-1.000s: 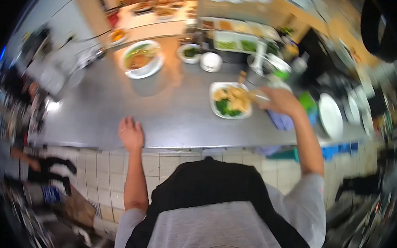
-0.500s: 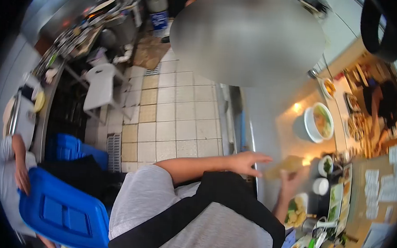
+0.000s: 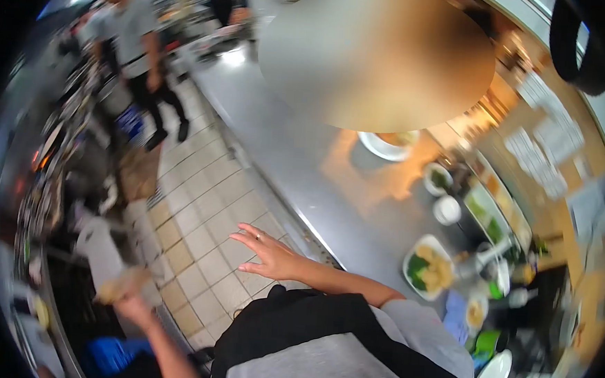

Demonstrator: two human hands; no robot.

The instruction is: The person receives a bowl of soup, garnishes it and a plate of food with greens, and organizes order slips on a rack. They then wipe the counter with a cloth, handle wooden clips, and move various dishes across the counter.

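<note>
At the lower left, my left hand (image 3: 130,304) is closed on a tan, flat-looking item (image 3: 118,285), which motion blurs. That hand is stretched out beside the white plastic chair (image 3: 101,246). Nothing is in my right hand (image 3: 267,255), whose fingers are spread above the tiled floor near the edge of the steel counter (image 3: 277,153). A ring shows on one of its fingers.
The counter bears a white bowl (image 3: 387,147), a plate with green and yellow food (image 3: 428,267) and small white containers (image 3: 446,210). A person (image 3: 135,37) stands in the aisle at upper left. Cluttered cooking equipment lines the left. A blurred oval hides the upper middle.
The view has turned. The tan item, held in my right hand over the counter before, is now in my left hand on the far left. My right hand has let go and reaches leftward.
</note>
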